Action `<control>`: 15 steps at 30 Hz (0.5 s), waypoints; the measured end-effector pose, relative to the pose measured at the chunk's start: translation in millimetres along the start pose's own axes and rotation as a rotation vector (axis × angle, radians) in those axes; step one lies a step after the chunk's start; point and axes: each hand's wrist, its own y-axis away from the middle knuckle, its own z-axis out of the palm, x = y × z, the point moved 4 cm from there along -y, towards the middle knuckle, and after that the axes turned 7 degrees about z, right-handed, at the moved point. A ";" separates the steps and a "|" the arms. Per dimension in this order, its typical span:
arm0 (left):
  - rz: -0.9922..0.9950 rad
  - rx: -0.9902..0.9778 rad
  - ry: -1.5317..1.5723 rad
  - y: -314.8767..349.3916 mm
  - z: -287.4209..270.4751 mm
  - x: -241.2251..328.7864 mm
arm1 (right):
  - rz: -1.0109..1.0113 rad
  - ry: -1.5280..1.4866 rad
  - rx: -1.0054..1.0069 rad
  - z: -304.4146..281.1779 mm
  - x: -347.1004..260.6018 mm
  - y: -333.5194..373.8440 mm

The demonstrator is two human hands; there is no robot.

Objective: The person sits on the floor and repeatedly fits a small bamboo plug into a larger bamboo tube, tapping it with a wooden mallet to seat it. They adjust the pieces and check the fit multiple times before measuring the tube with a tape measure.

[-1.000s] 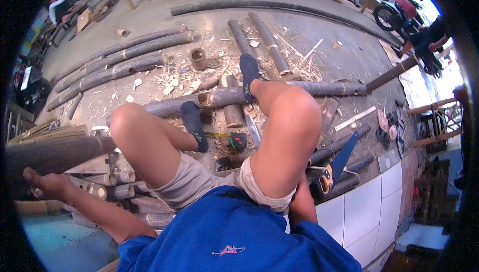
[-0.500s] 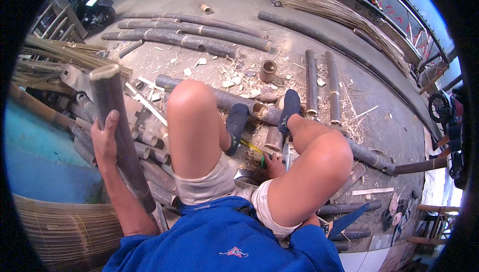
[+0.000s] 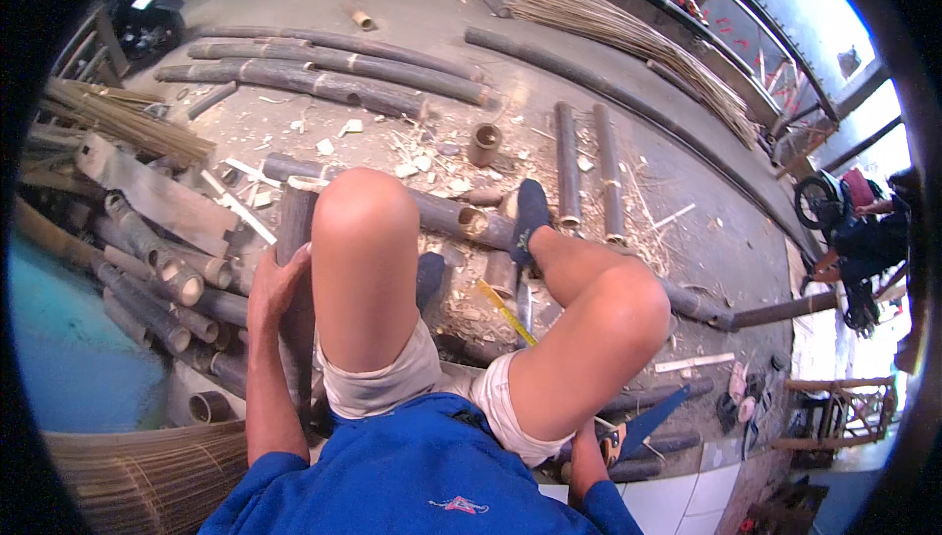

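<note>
My left hand (image 3: 280,285) is wrapped round a thick dark bamboo pole (image 3: 298,216), which stands steeply beside my left knee. Part of that pole is hidden behind the knee and thigh. From the lower edge, my right forearm (image 3: 587,461) reaches under my right thigh, where the hand and its fingers are hidden. A yellow measuring tape blade (image 3: 507,312) sticks out between my legs, its lower end hidden by the thigh. Close to it are a short bamboo piece (image 3: 501,273) and a narrow metal blade (image 3: 526,307).
A handsaw (image 3: 648,427) lies by my right forearm. Beyond my feet, wood chips surround an upright bamboo cup (image 3: 484,146). Several long bamboo poles (image 3: 343,59) lie farther off; cut bamboo tubes (image 3: 182,285) are piled left. A person (image 3: 873,226) is at far right.
The bamboo pole in my left hand has moved down and right, close against my knee. My right hand and the green tape case have gone out of sight beneath the thigh; more yellow blade shows.
</note>
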 end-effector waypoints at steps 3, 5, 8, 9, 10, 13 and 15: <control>-0.121 -0.205 0.004 -13.3 33.1 -15.8 | 0.037 -0.201 -0.044 -21.9 45.0 34.3; -0.130 -0.282 -0.013 -21.3 51.9 -23.3 | 0.055 -0.322 -0.066 -31.9 72.5 58.2; -0.098 -0.348 -0.042 -33.5 75.8 -30.3 | 0.078 -0.463 -0.061 -35.5 95.9 86.2; -0.084 -0.366 -0.052 -37.8 82.9 -31.9 | 0.097 -0.476 -0.054 -33.9 98.6 92.5; -0.078 -0.381 -0.065 -41.1 89.5 -34.1 | 0.103 -0.467 -0.043 -32.4 97.5 94.0; -0.056 -0.421 -0.105 -52.9 109.5 -40.7 | 0.115 -0.427 -0.006 -27.1 82.3 92.6; -0.026 -0.448 -0.136 -61.2 126.3 -45.5 | 0.118 -0.403 0.019 -26.1 66.7 87.4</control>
